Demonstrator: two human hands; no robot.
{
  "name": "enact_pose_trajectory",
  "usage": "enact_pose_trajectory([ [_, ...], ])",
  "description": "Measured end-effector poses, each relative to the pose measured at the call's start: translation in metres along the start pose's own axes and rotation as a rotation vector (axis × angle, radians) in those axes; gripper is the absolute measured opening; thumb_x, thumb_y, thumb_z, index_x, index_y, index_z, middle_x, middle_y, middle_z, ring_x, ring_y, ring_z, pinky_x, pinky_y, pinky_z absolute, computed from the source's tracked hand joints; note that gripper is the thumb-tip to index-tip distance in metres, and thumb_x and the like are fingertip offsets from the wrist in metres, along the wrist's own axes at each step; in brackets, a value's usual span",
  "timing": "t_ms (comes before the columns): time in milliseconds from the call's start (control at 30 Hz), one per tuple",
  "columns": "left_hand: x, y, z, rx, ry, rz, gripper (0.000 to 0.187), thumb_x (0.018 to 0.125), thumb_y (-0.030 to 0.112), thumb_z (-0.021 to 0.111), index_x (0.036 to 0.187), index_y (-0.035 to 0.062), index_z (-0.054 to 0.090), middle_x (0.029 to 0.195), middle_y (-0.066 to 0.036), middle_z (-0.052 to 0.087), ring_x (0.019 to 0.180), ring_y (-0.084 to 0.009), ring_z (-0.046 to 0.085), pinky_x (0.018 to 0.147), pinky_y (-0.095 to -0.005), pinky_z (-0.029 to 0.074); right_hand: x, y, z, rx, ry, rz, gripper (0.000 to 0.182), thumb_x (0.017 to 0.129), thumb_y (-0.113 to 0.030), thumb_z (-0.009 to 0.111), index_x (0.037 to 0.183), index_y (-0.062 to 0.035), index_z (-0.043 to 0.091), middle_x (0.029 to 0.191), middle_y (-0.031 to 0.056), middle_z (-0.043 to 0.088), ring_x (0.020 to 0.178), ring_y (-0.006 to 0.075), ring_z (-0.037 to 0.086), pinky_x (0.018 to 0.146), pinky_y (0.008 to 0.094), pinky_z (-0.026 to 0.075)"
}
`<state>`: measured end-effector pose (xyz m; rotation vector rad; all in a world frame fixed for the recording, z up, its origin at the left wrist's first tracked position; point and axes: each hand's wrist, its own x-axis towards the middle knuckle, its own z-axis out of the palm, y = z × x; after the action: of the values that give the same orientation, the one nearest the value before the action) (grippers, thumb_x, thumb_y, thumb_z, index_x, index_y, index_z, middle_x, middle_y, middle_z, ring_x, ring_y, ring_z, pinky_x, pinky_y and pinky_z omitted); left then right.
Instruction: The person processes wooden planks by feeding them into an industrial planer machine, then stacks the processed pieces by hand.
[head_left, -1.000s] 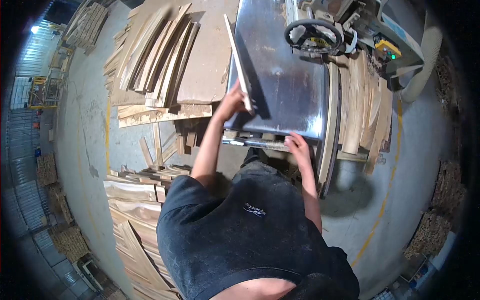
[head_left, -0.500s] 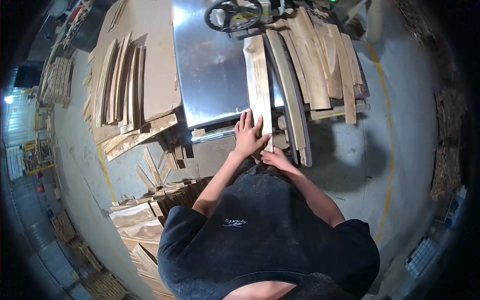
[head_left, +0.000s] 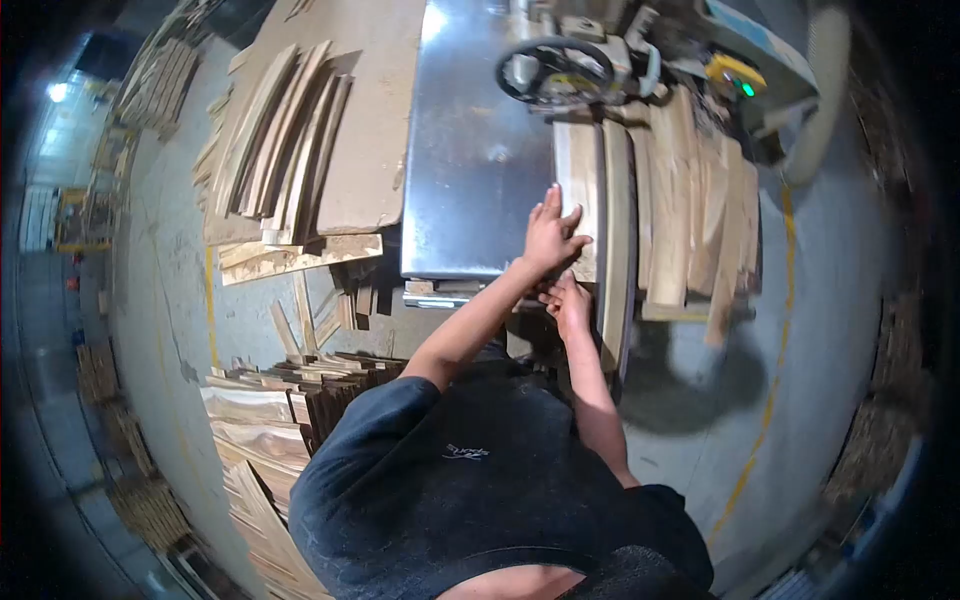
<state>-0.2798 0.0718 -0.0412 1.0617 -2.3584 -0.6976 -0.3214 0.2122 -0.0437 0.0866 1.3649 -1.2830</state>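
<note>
A pale wooden board (head_left: 578, 155) lies lengthwise on the right edge of the shiny metal table (head_left: 465, 190), its far end under the machine. My left hand (head_left: 553, 238) rests on the board with its fingers spread, pressing from above. At the board's near end, my right hand (head_left: 570, 305) has its thumb and fingers closed about the end; the contact is partly hidden. Just to the right of the board runs a long, curved pale strip (head_left: 617, 220) with dark edging.
A machine with a black handwheel (head_left: 555, 72) stands at the table's far end. Curved wooden pieces (head_left: 675, 210) lie to the right, and more strips (head_left: 285, 145) on the brown board at left. Stacked planks (head_left: 258, 440) stand on the floor at lower left.
The board has slid forward, its far end now under the machine. Both hands have moved forward with it. The view has shifted, so the machine and table appear lower and farther right.
</note>
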Motion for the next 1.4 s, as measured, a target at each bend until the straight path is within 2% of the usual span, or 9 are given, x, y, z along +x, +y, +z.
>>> enact_pose_trajectory([
  [233,0.07,-0.029,-0.01,-0.114,0.081,0.052,0.06,0.067,0.039,0.08,0.118,0.0113,0.067,0.145,-0.039,0.027,0.136,-0.0486,0.031,0.11,-0.0508,0.03,0.053,-0.041,0.049,-0.103,0.227,-0.133,0.035,0.099,-0.037,0.051,0.088,-0.0053,0.059,0.071,0.0099,0.066,0.054,0.0163,0.062,0.04,0.0215,0.035],
  [367,0.097,-0.074,-0.054,-0.503,-0.182,0.107,0.053,0.072,0.026,0.077,0.12,0.0095,0.064,0.147,-0.037,0.026,0.133,-0.0472,0.037,0.109,-0.0469,0.033,0.087,-0.058,0.047,-0.199,0.267,-0.087,0.042,0.097,-0.046,0.051,0.09,-0.0053,0.06,0.074,0.0057,0.068,0.059,0.0159,0.065,0.042,0.0221,0.037],
  [533,0.046,-0.17,-0.18,-0.052,0.475,0.024,0.038,0.069,-0.001,0.066,0.106,0.0076,0.068,0.126,-0.026,0.055,0.116,-0.0439,0.053,0.098,-0.0477,0.045,0.111,-0.086,0.065,-0.175,0.264,-0.08,0.045,0.094,-0.049,0.055,0.095,-0.0036,0.058,0.075,0.0058,0.067,0.06,0.0166,0.065,0.043,0.0224,0.038],
  [667,-0.061,-0.27,-0.276,0.639,0.464,-0.415,0.046,0.069,0.006,0.069,0.115,0.0037,0.062,0.11,-0.022,0.061,0.105,-0.0406,0.057,0.09,-0.0488,0.046,0.136,-0.108,0.07,-0.166,0.226,-0.028,0.043,0.093,-0.048,0.058,0.086,-0.005,0.061,0.075,0.0068,0.067,0.058,0.0189,0.065,0.04,0.022,0.037],
  [700,-0.072,-0.266,-0.309,0.52,0.552,-0.384,0.022,0.076,0.008,0.059,0.096,0.0022,0.067,0.092,-0.023,0.064,0.104,-0.0419,0.055,0.091,-0.0506,0.041,0.155,-0.105,0.057,-0.076,0.125,-0.051,0.041,0.093,-0.045,0.059,0.084,-0.005,0.062,0.076,0.0078,0.068,0.057,0.02,0.065,0.037,0.0217,0.036],
  [767,-0.114,-0.324,-0.31,0.508,0.642,-0.328,0.057,0.072,-0.007,0.056,0.128,-0.0019,0.053,0.118,-0.027,0.055,0.102,-0.0447,0.054,0.091,-0.0496,0.043,0.144,-0.121,0.084,-0.231,0.236,-0.11,0.041,0.095,-0.043,0.057,0.088,-0.0034,0.063,0.074,0.0097,0.069,0.054,0.0169,0.064,0.038,0.0207,0.036],
  [833,-0.115,-0.301,-0.336,0.624,0.38,-0.307,0.057,0.073,-0.002,0.061,0.129,-0.0034,0.051,0.114,-0.025,0.055,0.102,-0.0425,0.053,0.089,-0.0485,0.044,0.146,-0.129,0.099,-0.348,0.229,-0.219,0.042,0.098,-0.039,0.054,0.088,0.0008,0.062,0.075,0.0112,0.068,0.055,0.0158,0.065,0.041,0.0227,0.042],
  [1167,-0.075,-0.287,-0.37,0.627,0.256,-0.207,0.043,0.072,0.001,0.061,0.114,-0.0028,0.062,0.083,-0.024,0.061,0.07,-0.0394,0.061,0.063,-0.0473,0.05,0.118,-0.087,0.086,-0.405,-0.061,-0.666,0.024,0.098,-0.024,0.056,0.094,-0.0008,0.062,0.08,0.0056,0.068,0.066,0.0138,0.067,0.055,0.0263,0.048],
  [1400,-0.047,-0.096,-0.33,0.047,0.376,-0.313,0.058,0.067,0.012,0.074,0.122,-0.0012,0.062,0.076,-0.016,0.066,0.066,-0.0252,0.064,0.064,-0.0356,0.052,0.012,-0.022,0.044,-0.318,-0.191,-0.317,0.031,0.094,-0.035,0.062,0.107,-0.0069,0.064,0.095,0.0016,0.069,0.076,0.0112,0.067,0.064,0.0231,0.048],
])
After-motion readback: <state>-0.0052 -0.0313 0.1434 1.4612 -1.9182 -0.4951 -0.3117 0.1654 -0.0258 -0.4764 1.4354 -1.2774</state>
